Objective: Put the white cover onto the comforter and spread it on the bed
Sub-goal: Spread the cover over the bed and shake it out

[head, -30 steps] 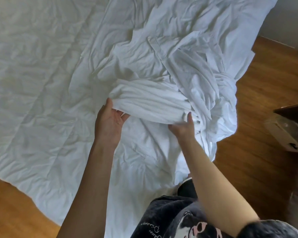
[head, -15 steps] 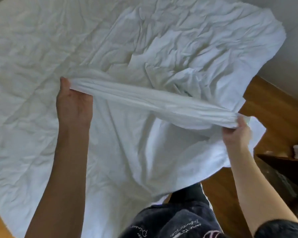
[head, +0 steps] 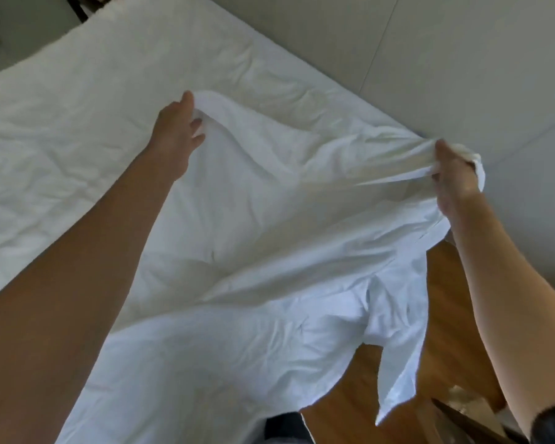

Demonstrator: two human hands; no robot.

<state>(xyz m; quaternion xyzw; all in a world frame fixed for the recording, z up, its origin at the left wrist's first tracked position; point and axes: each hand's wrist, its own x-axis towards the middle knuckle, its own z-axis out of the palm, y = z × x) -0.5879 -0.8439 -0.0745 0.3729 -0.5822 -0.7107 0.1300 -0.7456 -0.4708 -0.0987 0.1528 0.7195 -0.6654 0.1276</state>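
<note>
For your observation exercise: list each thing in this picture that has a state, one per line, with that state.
Cover: lifted, stretched between both hands, lower end hanging over the floor.
Comforter: spread flat, wrinkled, not yet covered.
Left hand: gripping the cover's edge.
Right hand: clenched on bunched cover.

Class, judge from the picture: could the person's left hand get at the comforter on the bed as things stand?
Probably not freely: the left hand is shut on the white cover, which drapes between it and the comforter below.

Wall (head: pixel 430 59) close on right; comforter (head: pixel 61 139) surface open left; cover (head: pixel 269 235) drapes btwn hands.
</note>
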